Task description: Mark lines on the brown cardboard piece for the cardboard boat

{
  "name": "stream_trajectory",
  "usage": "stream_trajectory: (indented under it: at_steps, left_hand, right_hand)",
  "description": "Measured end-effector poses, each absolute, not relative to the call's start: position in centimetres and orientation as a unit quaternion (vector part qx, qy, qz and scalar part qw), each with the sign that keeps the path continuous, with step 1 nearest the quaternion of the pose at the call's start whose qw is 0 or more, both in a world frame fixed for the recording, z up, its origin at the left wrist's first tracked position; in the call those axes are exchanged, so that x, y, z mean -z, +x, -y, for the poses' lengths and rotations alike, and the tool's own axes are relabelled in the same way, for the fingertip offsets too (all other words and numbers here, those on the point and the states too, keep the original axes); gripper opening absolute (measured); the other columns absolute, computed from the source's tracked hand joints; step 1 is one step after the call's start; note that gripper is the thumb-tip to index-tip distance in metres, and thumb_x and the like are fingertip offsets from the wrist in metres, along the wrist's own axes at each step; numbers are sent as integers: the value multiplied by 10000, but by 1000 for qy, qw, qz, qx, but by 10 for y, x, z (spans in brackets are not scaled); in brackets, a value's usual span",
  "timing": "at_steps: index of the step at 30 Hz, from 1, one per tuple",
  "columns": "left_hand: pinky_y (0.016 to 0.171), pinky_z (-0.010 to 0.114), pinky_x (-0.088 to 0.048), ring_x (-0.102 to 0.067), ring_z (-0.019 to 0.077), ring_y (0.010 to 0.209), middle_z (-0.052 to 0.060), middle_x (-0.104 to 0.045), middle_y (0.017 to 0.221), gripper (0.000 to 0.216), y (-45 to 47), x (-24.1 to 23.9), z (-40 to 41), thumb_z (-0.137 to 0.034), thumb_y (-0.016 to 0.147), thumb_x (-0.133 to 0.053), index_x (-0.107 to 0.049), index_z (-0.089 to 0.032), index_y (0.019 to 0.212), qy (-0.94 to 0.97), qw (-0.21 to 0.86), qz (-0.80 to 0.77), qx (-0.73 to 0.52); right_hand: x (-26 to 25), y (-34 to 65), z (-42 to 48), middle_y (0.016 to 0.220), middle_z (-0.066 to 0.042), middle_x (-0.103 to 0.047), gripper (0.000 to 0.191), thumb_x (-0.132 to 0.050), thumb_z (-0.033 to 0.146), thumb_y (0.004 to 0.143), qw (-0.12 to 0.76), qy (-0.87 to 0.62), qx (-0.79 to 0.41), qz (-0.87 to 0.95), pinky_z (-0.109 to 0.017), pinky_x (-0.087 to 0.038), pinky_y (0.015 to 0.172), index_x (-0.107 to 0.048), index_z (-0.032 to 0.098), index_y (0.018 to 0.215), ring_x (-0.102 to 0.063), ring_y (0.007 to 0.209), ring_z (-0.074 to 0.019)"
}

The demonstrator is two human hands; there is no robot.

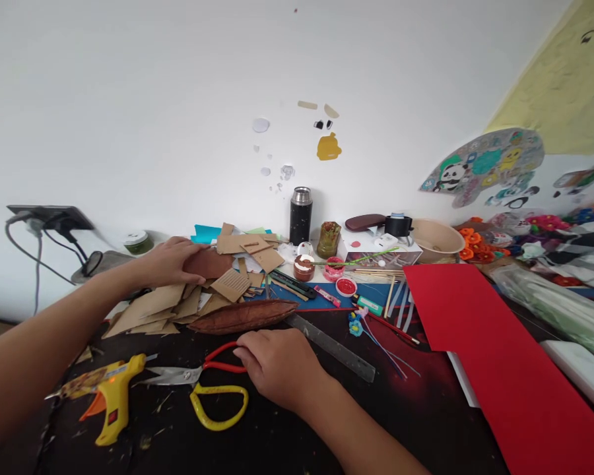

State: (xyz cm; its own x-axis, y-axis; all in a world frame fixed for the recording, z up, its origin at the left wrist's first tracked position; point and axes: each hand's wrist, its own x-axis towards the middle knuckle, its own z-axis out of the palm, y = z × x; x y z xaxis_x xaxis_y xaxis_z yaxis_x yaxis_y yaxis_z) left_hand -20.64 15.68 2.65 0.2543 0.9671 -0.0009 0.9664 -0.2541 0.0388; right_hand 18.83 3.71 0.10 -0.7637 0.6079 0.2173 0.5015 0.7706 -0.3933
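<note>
My left hand (171,260) reaches over a pile of cut cardboard (153,309), its thumb and fingers around a smooth reddish-brown piece (210,264). What that piece is made of cannot be told. At the front, my right hand (282,363) pinches the red handle of a pair of scissors (185,376); the blades point left, slightly apart, and the yellow handle lies on the dark table. Between the hands rests a long brown pod-shaped piece (245,316), pointed at its ends. A metal ruler (334,346) runs from under it to the right.
A yellow glue gun (116,399) lies left of the scissors, its switch lit. Paint jars (304,267), a black thermos (301,218) and a white box (376,247) stand by the wall. Red card (480,330) covers the right side. Pipe-cleaner flowers (356,323) lie near the ruler.
</note>
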Motion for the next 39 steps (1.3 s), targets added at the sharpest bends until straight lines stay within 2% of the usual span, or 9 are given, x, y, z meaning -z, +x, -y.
stream_trajectory:
  at_steps: [6, 11, 19, 23, 26, 29, 31, 34, 39]
  left_hand:
    - [1287, 575, -391, -588, 475, 1470, 227, -733, 1575, 1068, -217, -40, -127, -850, 859, -680, -630, -131, 1647, 768, -19, -638, -46]
    - [1265, 594, -417, -609, 477, 1391, 221, -787, 1410, 1055, -219, -46, -106, -841, 838, -677, -653, -124, 1611, 756, -48, -648, -77]
    - [1300, 685, -390, -549, 503, 1470, 260, -734, 1494, 989, -202, -67, -87, -822, 931, -660, -602, -110, 1615, 747, -102, -637, -159]
    - [1311, 659, -413, -573, 463, 1482, 176, -732, 1557, 947, -174, -62, -66, -811, 958, -682, -534, -235, 1695, 766, -97, -602, -204]
    - [1335, 625, -417, -563, 435, 1546, 104, -676, 1679, 923, -141, -53, -47, -775, 974, -725, -451, -368, 1756, 794, -87, -556, -229]
    - [1347, 645, -420, -573, 441, 1565, 69, -659, 1707, 932, -109, -43, -34, -716, 978, -790, -403, -462, 1787, 815, -63, -510, -268]
    - [1351, 646, -428, -573, 442, 1584, 86, -649, 1718, 961, -94, -37, -32, -724, 962, -817, -409, -454, 1789, 816, -37, -507, -277]
    - [1366, 635, -421, -582, 441, 1584, 114, -676, 1679, 964, -79, -29, -36, -678, 970, -829, -421, -412, 1801, 828, -20, -488, -277]
    - [1393, 666, -378, -537, 454, 1623, 128, -662, 1689, 984, -66, -20, -43, -641, 979, -828, -382, -417, 1827, 839, -29, -459, -291]
  right_hand:
    - [0, 190, -37, 1086, -55, -921, 244, -625, 347, 1204, 193, -306, -192, 912, -308, -501, 709, -814, 207, 1138, -879, 947, -240]
    - [3, 192, -38, 1124, -49, -929, 218, -639, 337, 1195, 230, -316, -239, 889, -309, -539, 779, -827, 225, 1192, -888, 1008, -242]
    - [4, 195, -41, 1157, -64, -929, 215, -641, 328, 1173, 277, -330, -304, 850, -312, -585, 882, -839, 246, 1189, -886, 1042, -244]
    - [4, 194, -42, 1144, -65, -924, 199, -664, 330, 1131, 337, -339, -358, 802, -331, -594, 921, -845, 254, 1164, -870, 1058, -249]
    - [3, 194, -45, 949, -42, -875, 237, -667, 411, 1117, 397, -345, -443, 725, -310, -583, 812, -832, 241, 1110, -824, 880, -215]
    - [1, 194, -52, 676, 38, -683, 419, -663, 619, 1102, 428, -359, -562, 610, -259, -458, 554, -776, 218, 1063, -607, 540, -143]
    - [-2, 196, -58, 625, 67, -605, 560, -694, 770, 1032, 444, -366, -614, 540, -242, -334, 450, -732, 212, 1011, -462, 444, -108]
    - [-5, 199, -67, 596, 76, -566, 674, -757, 877, 921, 461, -364, -650, 482, -229, -220, 407, -727, 206, 985, -393, 422, -89]
    - [-5, 201, -71, 543, 90, -507, 653, -894, 838, 799, 457, -366, -677, 445, -215, -142, 415, -660, 230, 852, -356, 423, -73]
